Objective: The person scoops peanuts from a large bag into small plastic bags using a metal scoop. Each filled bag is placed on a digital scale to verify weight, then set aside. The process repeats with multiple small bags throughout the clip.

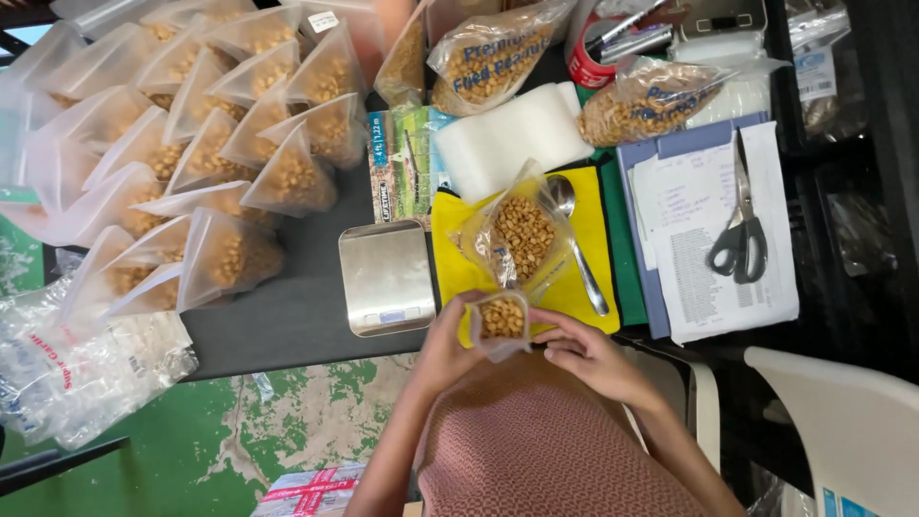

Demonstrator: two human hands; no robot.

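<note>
Both the left hand [442, 347] and the right hand [586, 356] pinch a small clear pouch of peanuts [501, 319] between closed fingers, just near of the open peanut bag [518, 236] on the yellow cloth [592, 247].

I count two hands, my left hand [448, 347] and right hand [589, 356], on one small pouch of peanuts [501, 319]. Toward twelve o'clock lie one open peanut bag [520, 235], one spoon [574, 244] and one yellow cloth [598, 206]. At eleven, one scale [386, 277]. At two, one pair of scissors [740, 230]. At ten, roughly twenty filled pouches [230, 254]; I cannot tell exactly. At one, two big peanut bags [637, 101].
</note>
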